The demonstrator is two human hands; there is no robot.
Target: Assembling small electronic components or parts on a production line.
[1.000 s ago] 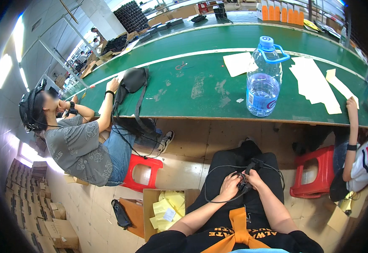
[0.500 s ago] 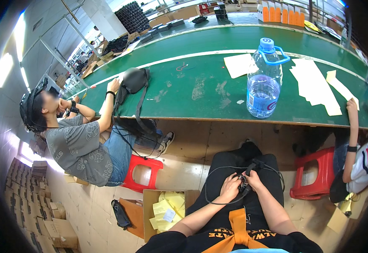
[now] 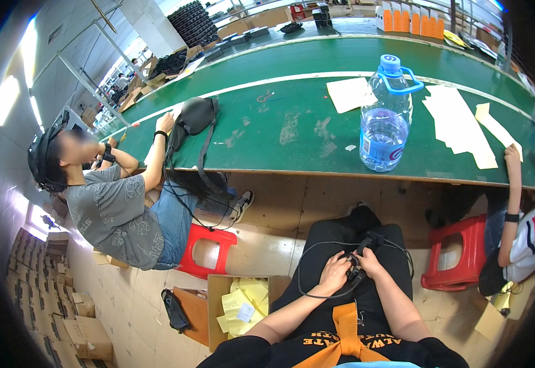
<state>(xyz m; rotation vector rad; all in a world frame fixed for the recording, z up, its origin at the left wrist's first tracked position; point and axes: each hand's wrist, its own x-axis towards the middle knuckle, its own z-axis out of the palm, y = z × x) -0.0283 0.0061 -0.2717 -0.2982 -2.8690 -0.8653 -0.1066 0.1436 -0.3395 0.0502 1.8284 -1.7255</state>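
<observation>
Both of my hands rest in my lap, over black trousers. My left hand (image 3: 335,272) has its fingers closed around a small black piece with cable (image 3: 356,273), whose exact kind I cannot make out. From the other side, my right hand (image 3: 370,262) curls its fingers on the same black bundle. Loops of thin black cable (image 3: 302,273) run from it across my thighs. Beyond my knees, a large clear water bottle (image 3: 383,138) with a blue cap and handle stands upright on the green table (image 3: 255,144), partly filled.
White paper sheets (image 3: 457,126) lie right of the bottle. A seated person (image 3: 120,214) is at left, near a black bag (image 3: 194,119); another person's arm (image 3: 512,178) shows at right. Red stools (image 3: 457,254) flank me. A carton (image 3: 218,313) with yellow paper sits by my left side.
The person on the left has turned their head slightly. My hands and the black cable bundle stay in place.
</observation>
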